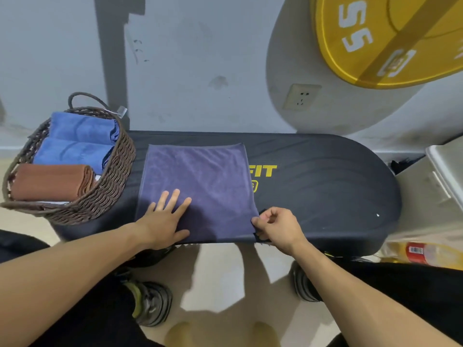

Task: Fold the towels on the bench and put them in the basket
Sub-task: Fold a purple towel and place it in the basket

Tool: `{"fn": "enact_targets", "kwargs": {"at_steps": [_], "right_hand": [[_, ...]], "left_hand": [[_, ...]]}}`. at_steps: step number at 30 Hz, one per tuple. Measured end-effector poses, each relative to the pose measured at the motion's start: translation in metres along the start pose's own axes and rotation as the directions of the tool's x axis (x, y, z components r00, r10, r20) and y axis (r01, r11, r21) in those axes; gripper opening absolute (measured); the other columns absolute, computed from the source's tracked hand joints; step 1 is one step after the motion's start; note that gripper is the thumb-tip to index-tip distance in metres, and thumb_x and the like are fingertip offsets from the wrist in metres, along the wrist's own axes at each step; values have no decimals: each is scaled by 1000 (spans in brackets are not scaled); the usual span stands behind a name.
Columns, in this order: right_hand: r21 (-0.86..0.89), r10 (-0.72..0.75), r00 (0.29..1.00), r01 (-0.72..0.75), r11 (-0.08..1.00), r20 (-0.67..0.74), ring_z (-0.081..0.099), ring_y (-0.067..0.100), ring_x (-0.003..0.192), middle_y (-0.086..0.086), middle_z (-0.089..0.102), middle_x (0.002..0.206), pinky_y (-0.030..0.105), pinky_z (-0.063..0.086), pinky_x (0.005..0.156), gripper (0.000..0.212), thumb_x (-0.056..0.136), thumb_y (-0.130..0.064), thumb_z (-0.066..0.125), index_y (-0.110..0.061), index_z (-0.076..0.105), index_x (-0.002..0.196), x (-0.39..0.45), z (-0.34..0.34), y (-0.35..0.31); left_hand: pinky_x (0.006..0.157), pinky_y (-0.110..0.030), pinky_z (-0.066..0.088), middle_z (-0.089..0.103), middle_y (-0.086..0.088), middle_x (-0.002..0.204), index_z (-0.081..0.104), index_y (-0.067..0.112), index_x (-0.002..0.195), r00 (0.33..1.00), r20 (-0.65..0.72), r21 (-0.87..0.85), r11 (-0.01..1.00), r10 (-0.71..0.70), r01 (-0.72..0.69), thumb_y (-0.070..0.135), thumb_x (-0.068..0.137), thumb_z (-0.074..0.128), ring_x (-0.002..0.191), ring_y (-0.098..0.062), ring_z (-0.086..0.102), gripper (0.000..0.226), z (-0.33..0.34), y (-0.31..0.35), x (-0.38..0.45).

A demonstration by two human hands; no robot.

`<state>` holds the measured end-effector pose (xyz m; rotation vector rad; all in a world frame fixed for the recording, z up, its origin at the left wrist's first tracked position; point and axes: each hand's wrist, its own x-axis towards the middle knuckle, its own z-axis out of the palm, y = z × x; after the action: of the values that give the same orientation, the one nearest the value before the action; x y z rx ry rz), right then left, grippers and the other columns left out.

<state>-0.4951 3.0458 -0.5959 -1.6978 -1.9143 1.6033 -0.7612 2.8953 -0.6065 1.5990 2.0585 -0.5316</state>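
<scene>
One purple towel (200, 181) on bench (325, 196), three folded towels (two blue (82, 127) (72, 152), one brown (50, 181)), one basket (110, 186)

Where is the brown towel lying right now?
In the head view, far left: the brown towel lies folded in the wicker basket at the bench's left end, nearest the camera, beside two blue towels.

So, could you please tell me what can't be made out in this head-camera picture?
- Yellow lettering on the bench: its start is covered by the purple towel; only "FIT" shows.
- Inside of the basket: what lies beneath the blue towels and the brown towel is hidden by them.
- Red-labelled bottle: blurred, label unreadable.
- Towel corner: hidden under the right hand fingers.
</scene>
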Motion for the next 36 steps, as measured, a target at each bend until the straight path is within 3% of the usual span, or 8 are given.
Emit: {"fn": "enact_targets", "kwargs": {"at_steps": [6, 8, 11, 14, 17, 21, 29, 36], "right_hand": [[-226, 213, 977, -207, 952, 5, 73, 26, 59, 8, 70, 56, 37, 63, 63, 21, 78, -28, 73, -9, 68, 69, -5, 8, -3], [-319, 208, 978, -207, 925, -33, 71, 27, 64, 8, 71, 61, 38, 62, 63, 21, 71, -27, 75, -7, 69, 70, -5, 5, -7], [-434, -52, 983, -29, 900, -175, 62, 24, 79, 2, 66, 83, 29, 47, 64, 19, 69, -24, 73, -21, 58, 81, -8, 10, -17], [-447, -420, 905, 406, 797, 74, 57, 20, 80, -6, 58, 83, 28, 43, 69, 19, 77, -27, 72, -26, 54, 82, -14, 28, -25], [-509, -437, 813, 582, 634, 386, 51, 19, 98, -5, 55, 102, 29, 43, 84, 37, 77, -41, 76, -24, 62, 106, -19, 50, -20], [-662, -457, 785, 608, 438, 419, 42, 21, 100, 0, 45, 115, 33, 38, 87, 59, 74, -53, 74, -23, 55, 122, -15, 63, -8], [-662, -574, 776, 577, 478, 263, 46, 27, 94, 4, 57, 102, 40, 42, 84, 18, 96, -28, 53, -17, 63, 106, -11, 63, -15], [-493, -498, 854, 501, 711, 151, 62, 34, 85, 10, 72, 88, 39, 48, 70, 25, 94, -39, 63, -14, 67, 95, 3, 34, -47]], "left_hand": [[118, -54, 16, -24, -21, 159, -19, 18, 154, 995, 92, 41, 999, -39, 35, 58, 96, 40, 148, -42, -16, 92, -3, 2, -7], [114, -51, 26, -2, -24, 160, -1, 12, 156, 998, 50, 62, 998, -30, 27, 55, 93, 46, 148, -42, 5, 90, -10, 11, -9], [95, -38, 44, 45, -4, 127, 47, 18, 128, 945, -258, 41, 979, 203, -199, 50, 85, 58, 116, -24, 48, 55, -18, 25, -6], [82, -33, 45, 50, 4, 110, 49, 23, 109, 904, -270, 26, 941, 333, -339, 49, 82, 65, 99, -17, 51, 41, -12, 32, -5], [81, -31, 41, 50, 3, 113, 46, 23, 112, 913, -236, 106, 943, 333, -317, 43, 82, 68, 101, -18, 49, 42, 2, 32, -4], [84, -29, 43, 56, 4, 113, 53, 22, 112, 895, -298, 41, 941, 332, -335, 35, 93, 58, 100, -15, 51, 23, 7, 28, -2], [65, -34, 45, 60, 7, 81, 47, 23, 90, 928, -365, -432, 870, 71, -237, 22, 101, 42, 70, -15, 57, 12, 2, 17, -5], [55, -28, 33, 54, 12, 63, 44, 29, 69, 939, -319, -456, 848, 128, -271, 56, 90, 59, 60, -9, 53, 38, -19, -10, -10]]}}
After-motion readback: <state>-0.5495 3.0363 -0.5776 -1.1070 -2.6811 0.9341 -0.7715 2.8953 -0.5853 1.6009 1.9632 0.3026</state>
